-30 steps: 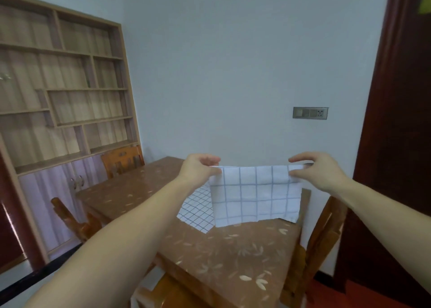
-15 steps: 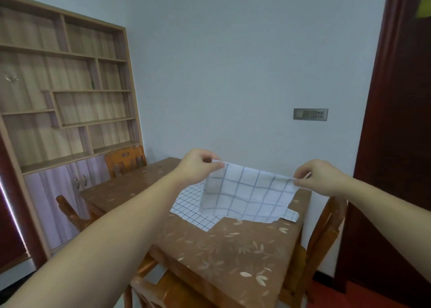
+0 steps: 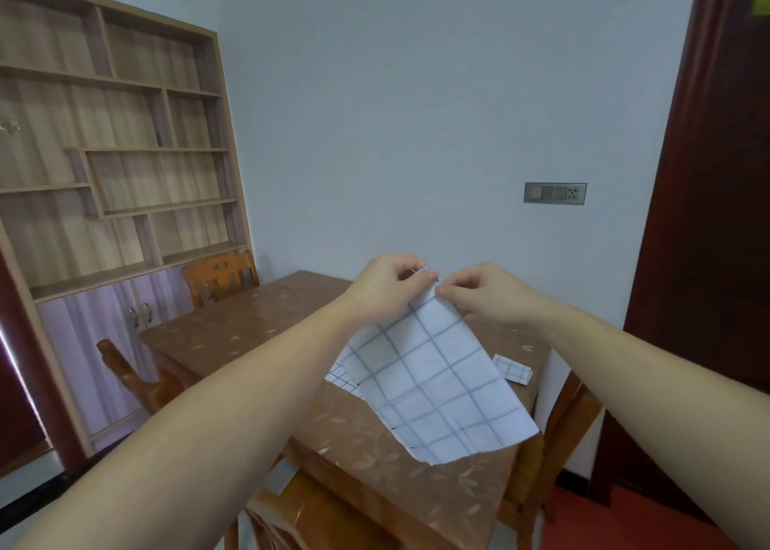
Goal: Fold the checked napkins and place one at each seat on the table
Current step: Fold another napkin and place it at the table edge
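A white napkin with blue checks [image 3: 437,378] hangs in the air above the brown table [image 3: 362,462]. My left hand [image 3: 385,289] and my right hand [image 3: 483,295] pinch its top corners, held close together, so the cloth droops doubled below them. A small folded checked napkin [image 3: 511,368] lies near the table's right edge. Another napkin with finer black checks [image 3: 342,373] lies flat on the table, mostly hidden behind the hanging cloth.
Wooden chairs stand around the table: one at the far left [image 3: 221,276], one at the left side [image 3: 133,376], one at the right [image 3: 558,437], one at the near edge [image 3: 291,516]. A shelf unit [image 3: 112,166] fills the left wall; a dark door [image 3: 708,216] stands right.
My hands have come together from about a napkin's width apart, bringing the two top corners to meet. The spread napkin now hangs doubled, and the small folded napkin behind it has come into view.
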{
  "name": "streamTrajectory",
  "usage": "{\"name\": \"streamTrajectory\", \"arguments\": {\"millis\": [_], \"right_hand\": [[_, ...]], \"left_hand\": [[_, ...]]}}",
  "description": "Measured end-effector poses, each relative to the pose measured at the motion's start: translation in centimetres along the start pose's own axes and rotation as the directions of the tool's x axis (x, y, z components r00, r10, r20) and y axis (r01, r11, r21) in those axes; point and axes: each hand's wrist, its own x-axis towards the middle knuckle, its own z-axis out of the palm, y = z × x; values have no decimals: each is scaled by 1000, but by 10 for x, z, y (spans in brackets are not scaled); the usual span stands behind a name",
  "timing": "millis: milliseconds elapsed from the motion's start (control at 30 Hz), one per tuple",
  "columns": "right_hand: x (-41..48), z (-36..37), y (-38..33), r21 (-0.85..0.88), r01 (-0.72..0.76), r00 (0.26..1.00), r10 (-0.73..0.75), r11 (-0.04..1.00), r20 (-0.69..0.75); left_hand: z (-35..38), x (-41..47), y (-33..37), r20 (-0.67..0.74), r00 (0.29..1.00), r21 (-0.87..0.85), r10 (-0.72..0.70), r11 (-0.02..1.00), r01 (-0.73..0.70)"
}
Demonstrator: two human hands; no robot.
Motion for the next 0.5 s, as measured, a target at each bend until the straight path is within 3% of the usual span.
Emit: {"name": "streamTrajectory", "arguments": {"millis": [100, 167, 267, 367, 433, 500], "right_hand": [[3, 1, 12, -29, 7, 1000, -8, 1000, -22], [1, -6, 27, -179, -27, 998, 35, 984, 42], [-16, -18, 50, -479, -99, 938, 243, 872, 248], [-26, -18, 63, -610, -171, 864, 416, 774, 285], [-21, -12, 61, -626, -123, 895, 359, 770, 265], [-15, -5, 48, -493, -76, 946, 219, 867, 239]], "left_hand": [[0, -1, -4, -43, 999, -7, 23, 1000, -23], [-7, 1, -10, -83, 996, -29, 32, 999, -35], [-20, 4, -19, -107, 994, -2, 25, 1000, -26], [-22, 7, -22, -76, 997, 13, 32, 999, -31], [-16, 7, -17, -23, 999, -27, 30, 999, -30], [-10, 8, -11, 34, 999, -55, 29, 998, -27]]}}
